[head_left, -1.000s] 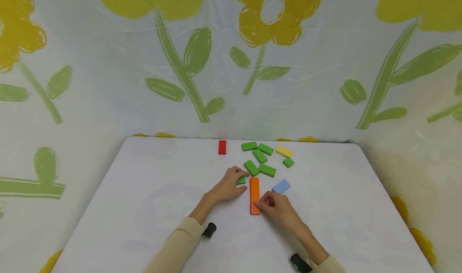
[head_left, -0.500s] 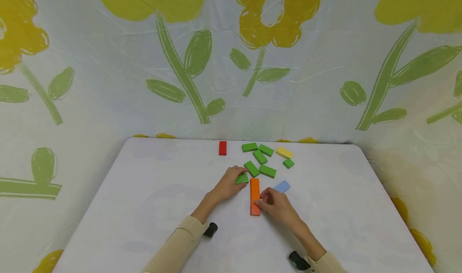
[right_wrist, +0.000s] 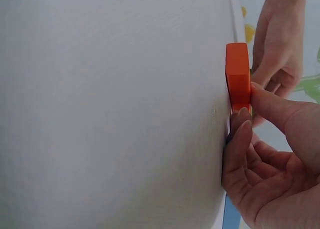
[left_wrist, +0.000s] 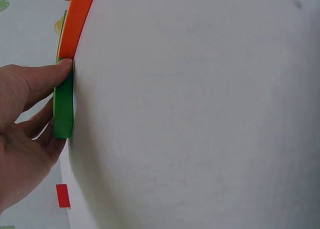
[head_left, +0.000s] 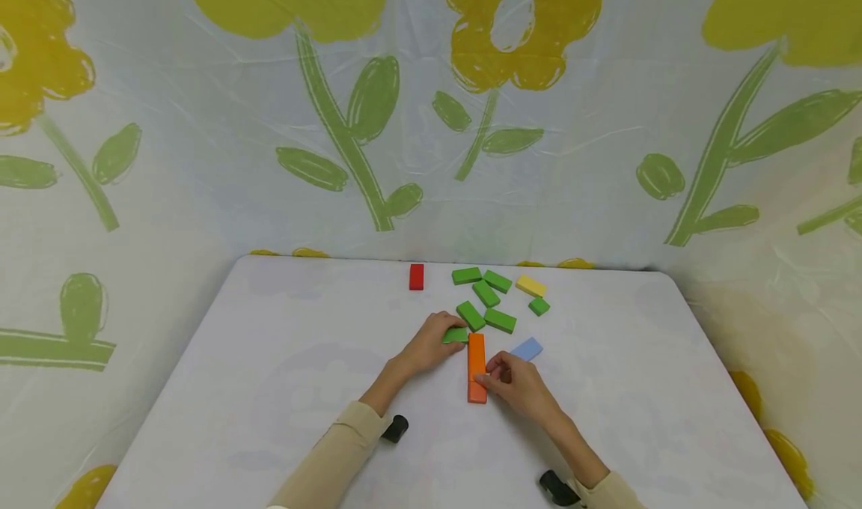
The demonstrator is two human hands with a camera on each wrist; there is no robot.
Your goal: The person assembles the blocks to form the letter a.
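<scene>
My left hand [head_left: 431, 344] grips a green block [head_left: 455, 335] between thumb and fingers. One end of this block meets the far end of an orange block [head_left: 476, 355], at its left side. A slightly redder orange block [head_left: 477, 393] continues the line toward me, end to end with the first. My right hand [head_left: 521, 388] is at the right of this pair, its thumb on top near the seam and its curled fingertips along the side. In the right wrist view, the near orange block [right_wrist: 238, 71] shows its end face. In the left wrist view, the green block [left_wrist: 63, 99] lies under the left thumb.
Just beyond the orange pair lie several loose green blocks [head_left: 500, 320], with a yellow block [head_left: 531, 286] at their right. A red block [head_left: 417, 277] lies near the table's far edge. Close to my right fingers is a blue block [head_left: 527, 349]. All lie on a white table [head_left: 283, 419].
My left hand has closed its fingers on the green block and moved it right, up to the far end of the orange block. The right hand stays in place.
</scene>
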